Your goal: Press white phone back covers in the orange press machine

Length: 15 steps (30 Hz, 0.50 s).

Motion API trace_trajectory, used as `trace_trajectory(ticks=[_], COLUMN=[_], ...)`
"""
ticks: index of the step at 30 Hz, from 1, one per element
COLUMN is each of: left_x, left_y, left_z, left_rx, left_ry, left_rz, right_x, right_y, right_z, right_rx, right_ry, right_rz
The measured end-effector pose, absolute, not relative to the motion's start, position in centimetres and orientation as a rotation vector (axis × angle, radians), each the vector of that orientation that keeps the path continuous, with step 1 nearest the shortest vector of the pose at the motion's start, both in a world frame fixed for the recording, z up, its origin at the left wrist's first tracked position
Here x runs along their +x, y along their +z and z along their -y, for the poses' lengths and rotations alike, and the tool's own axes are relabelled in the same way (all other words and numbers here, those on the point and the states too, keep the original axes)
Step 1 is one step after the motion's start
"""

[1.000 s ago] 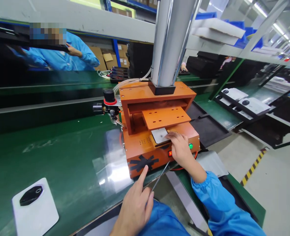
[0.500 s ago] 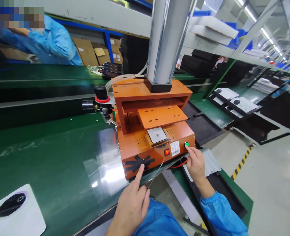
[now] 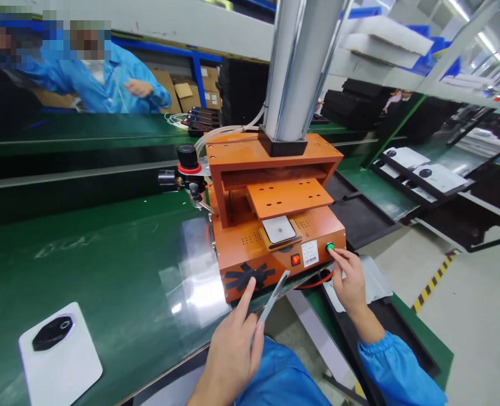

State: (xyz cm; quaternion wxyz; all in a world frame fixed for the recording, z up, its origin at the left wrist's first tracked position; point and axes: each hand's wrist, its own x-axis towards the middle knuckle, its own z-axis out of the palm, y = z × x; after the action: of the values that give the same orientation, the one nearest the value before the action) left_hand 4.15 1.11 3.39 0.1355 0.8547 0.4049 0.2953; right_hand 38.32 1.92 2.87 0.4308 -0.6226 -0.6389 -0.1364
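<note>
An orange press [image 3: 233, 248] stands on the green bench, with a white square piece [image 3: 279, 229] in its fixture below a raised orange plate [image 3: 290, 198]. My left hand [image 3: 235, 344] pinches a thin metallic strip [image 3: 274, 296] between thumb and fingers, while its index finger points at the black tape [image 3: 249, 278] on the press front. The index fingertip of my right hand [image 3: 350, 277] touches the green button [image 3: 330, 247]. Between the two hands is a lit red switch [image 3: 295, 260].
A white device [image 3: 64, 361] with a black camera area lies at the lower left. Black trays [image 3: 364, 220] are right of the press. Across the bench a person in blue [image 3: 118, 84] is at work. A regulator [image 3: 189, 169] juts from the press's left side.
The whole view has shifted, moving the scene slightly right. The strip in my left hand has turned and shows more of its face. The person across has turned and a hand now shows.
</note>
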Motion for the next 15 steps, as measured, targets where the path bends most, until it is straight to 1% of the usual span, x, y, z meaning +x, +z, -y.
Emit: trace_trajectory(ticks=[1, 3, 5, 7, 8, 9, 10, 11, 13, 15], left_x=[4.0, 4.0, 4.6, 5.6, 6.1, 6.5, 6.8, 6.9, 6.6, 6.0], left_y=[3.5, 3.5, 3.0, 2.3, 1.9, 1.6, 1.3, 1.0, 0.6, 0.1], left_z=[-0.8, -0.1, 0.8, 1.7, 2.0, 2.3, 2.4, 2.5, 2.7, 3.0], left_rx=[2.419, 2.293, 2.204, 2.169, 2.169, 2.18, 2.197, 2.213, 2.232, 2.221], left_ry=[0.898, 0.962, 0.931, 0.831, 0.774, 0.717, 0.668, 0.623, 0.539, 0.458], left_rz=[-1.103, -0.94, -0.796, -0.727, -0.728, -0.751, -0.789, -0.827, -0.859, -0.829], right_x=[37.3, 34.3, 30.5, 27.1, 26.2, 25.9, 26.3, 27.5, 31.5, 36.6], right_y=[3.0, 2.9, 2.0, 0.4, -0.6, -1.7, -3.0, -4.2, -6.7, -8.9], right_z=[-1.0, 1.8, 4.8, 7.3, 8.1, 8.8, 9.3, 9.6, 10.1, 10.2], right_rx=[-1.53, -1.458, -1.354, -1.269, -1.251, -1.279, -1.377, -1.521, -1.903, -2.08], right_ry=[-0.278, 0.008, 0.589, 1.163, 1.321, 1.38, 1.333, 1.199, 0.757, 0.523], right_rz=[1.584, 1.584, 1.537, 1.291, 1.171, 1.06, 0.978, 0.915, 0.812, 0.733])
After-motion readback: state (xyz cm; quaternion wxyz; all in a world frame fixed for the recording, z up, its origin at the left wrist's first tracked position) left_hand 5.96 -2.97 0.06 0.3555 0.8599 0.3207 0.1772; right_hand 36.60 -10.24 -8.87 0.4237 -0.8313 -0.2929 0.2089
